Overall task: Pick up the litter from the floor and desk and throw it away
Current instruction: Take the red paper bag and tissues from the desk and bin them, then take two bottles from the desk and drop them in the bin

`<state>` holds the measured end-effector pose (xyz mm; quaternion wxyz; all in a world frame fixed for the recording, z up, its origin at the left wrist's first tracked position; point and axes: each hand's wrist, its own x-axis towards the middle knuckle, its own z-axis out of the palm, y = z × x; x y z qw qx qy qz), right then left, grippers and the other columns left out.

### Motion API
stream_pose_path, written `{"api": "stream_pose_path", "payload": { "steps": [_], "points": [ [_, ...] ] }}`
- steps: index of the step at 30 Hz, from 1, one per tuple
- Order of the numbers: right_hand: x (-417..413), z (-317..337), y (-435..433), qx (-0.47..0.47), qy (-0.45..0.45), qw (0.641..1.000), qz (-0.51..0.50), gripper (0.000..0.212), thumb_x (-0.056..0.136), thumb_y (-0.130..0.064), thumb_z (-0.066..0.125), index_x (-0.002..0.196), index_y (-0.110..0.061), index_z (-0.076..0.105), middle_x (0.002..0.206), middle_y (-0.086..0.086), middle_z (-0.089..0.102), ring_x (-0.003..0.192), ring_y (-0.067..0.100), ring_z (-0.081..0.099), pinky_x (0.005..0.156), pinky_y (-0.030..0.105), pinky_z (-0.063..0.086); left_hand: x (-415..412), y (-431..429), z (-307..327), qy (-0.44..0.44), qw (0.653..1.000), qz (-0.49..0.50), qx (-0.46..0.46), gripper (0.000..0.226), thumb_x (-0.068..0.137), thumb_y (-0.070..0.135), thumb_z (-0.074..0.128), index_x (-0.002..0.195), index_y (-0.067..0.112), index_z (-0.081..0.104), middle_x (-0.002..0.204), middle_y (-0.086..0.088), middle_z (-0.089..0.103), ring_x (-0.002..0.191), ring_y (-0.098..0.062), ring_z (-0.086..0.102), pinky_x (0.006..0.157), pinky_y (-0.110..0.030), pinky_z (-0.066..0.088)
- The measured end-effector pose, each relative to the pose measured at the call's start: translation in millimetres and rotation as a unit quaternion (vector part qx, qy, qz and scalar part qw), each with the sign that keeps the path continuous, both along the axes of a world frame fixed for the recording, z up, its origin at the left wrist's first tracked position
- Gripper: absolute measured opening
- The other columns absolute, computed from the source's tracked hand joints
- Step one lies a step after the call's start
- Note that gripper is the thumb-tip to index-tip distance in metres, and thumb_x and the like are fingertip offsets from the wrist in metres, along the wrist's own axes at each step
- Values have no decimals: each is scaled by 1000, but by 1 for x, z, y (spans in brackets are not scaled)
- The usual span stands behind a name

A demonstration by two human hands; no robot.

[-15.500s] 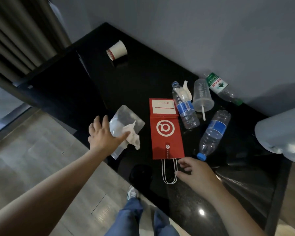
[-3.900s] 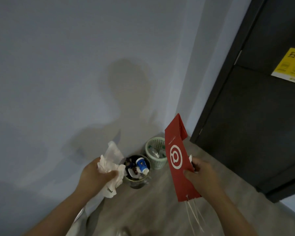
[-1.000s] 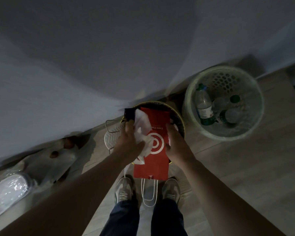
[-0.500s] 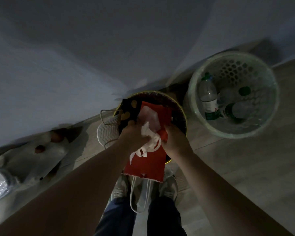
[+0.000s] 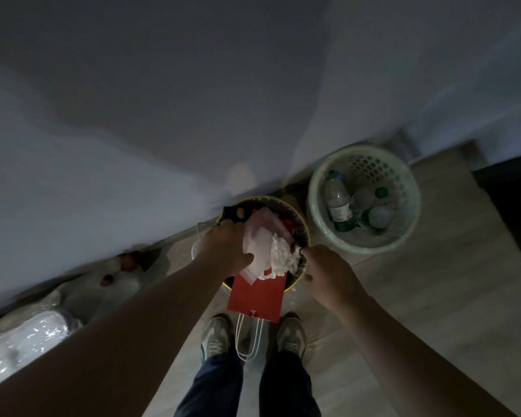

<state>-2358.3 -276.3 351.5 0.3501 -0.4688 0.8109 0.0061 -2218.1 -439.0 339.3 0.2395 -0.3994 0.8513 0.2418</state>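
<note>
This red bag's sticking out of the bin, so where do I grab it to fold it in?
Take the bag by its bare lower end, near the handles, from your own side. It overhangs the near rim of the bin, flat and free; its upper part lies under tissue.

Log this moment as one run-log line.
left hand: on plastic wrapper and tissue in dark bin | right hand: at bin rim, holding nothing | red bag: partly in, handles outside
</note>
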Motion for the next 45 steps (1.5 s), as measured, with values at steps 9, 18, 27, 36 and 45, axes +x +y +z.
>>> {"api": "stream_pose_path", "payload": {
  "steps": [9,18,27,36,45],
  "points": [
    [11,167,15,7,7,1000,28,38,90,-20,59,127,-17,50,119,4,57,112,20,55,87,27,43,26,24,172,32,998,-43,-37,43,84,28,61,123,12,57,116,-8,60,104,-25,60,82,-27,42],
    [20,363,21,-75,54,989,117,35,90,-28,59,123,-17,55,121,2,59,113,19,55,91,28,43,77,69,369,24,998,33,-47,48,86,40,59,129,19,50,124,-4,56,113,-22,56,91,-30,44],
    [64,542,-21,-193,80,939,275,45,92,-40,56,133,-23,49,128,-4,55,114,14,53,92,25,42,180,79,543,85,972,120,-182,52,87,46,58,133,24,47,127,2,54,114,-16,53,96,-28,44],
    [281,700,-37,-396,66,796,454,45,88,-44,59,130,-28,52,129,-8,55,115,12,54,94,28,43,380,164,700,115,875,270,-384,47,86,47,59,128,28,52,123,8,58,109,-14,58,92,-27,46],
    [521,779,57,-464,-10,664,585,51,89,-43,59,137,-30,46,133,-10,51,120,10,50,98,25,41,583,345,782,47,778,403,-480,45,82,44,64,123,26,58,116,5,61,106,-15,60,90,-29,47]
  ]
}}
